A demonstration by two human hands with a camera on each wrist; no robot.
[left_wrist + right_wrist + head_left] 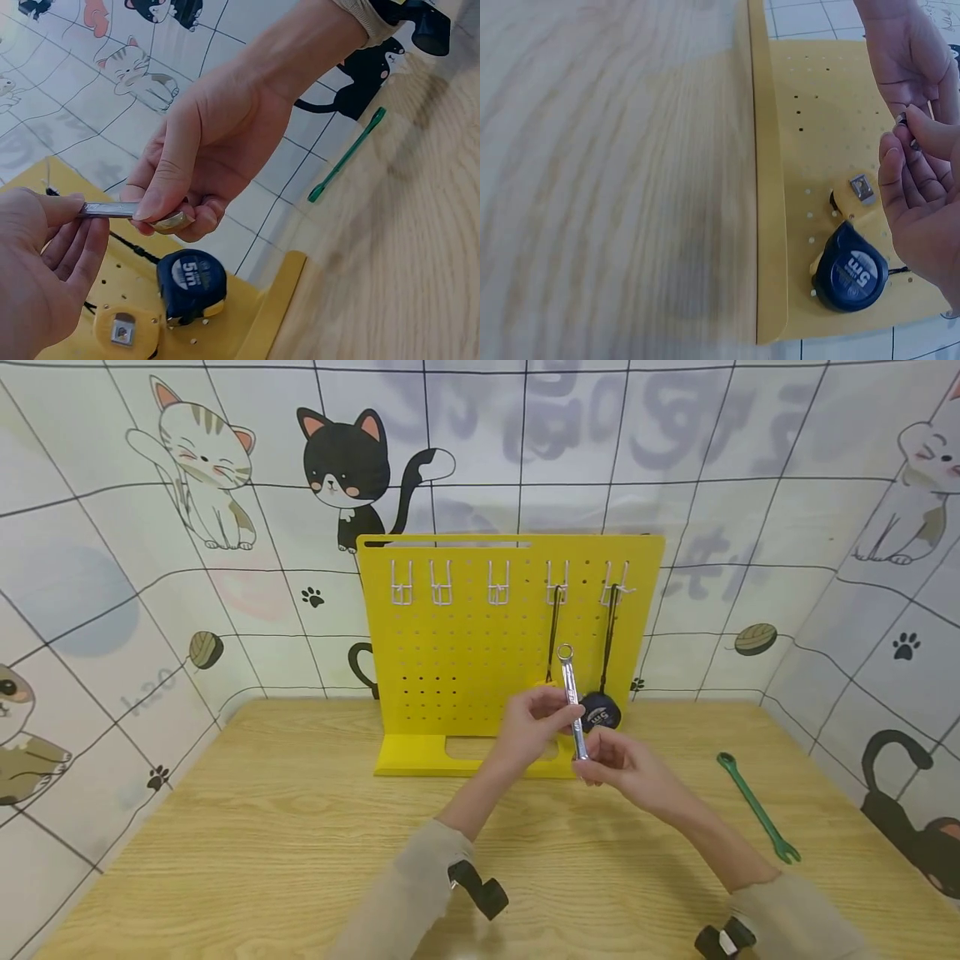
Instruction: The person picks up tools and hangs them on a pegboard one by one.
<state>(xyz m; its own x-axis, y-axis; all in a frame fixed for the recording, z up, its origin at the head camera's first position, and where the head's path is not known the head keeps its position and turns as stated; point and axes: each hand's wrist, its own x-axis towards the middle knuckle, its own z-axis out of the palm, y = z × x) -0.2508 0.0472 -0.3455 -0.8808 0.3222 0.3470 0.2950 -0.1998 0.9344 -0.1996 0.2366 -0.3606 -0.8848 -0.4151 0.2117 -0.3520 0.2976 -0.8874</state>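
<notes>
Head view: the silver wrench could slip, I judge, if either pinch loosens on its smooth shank, or could bump the dark tape measure just behind. Thumb against fingers, the left hand clamps its middle and the right hand its lower end, above the table toward its far edge.
</notes>
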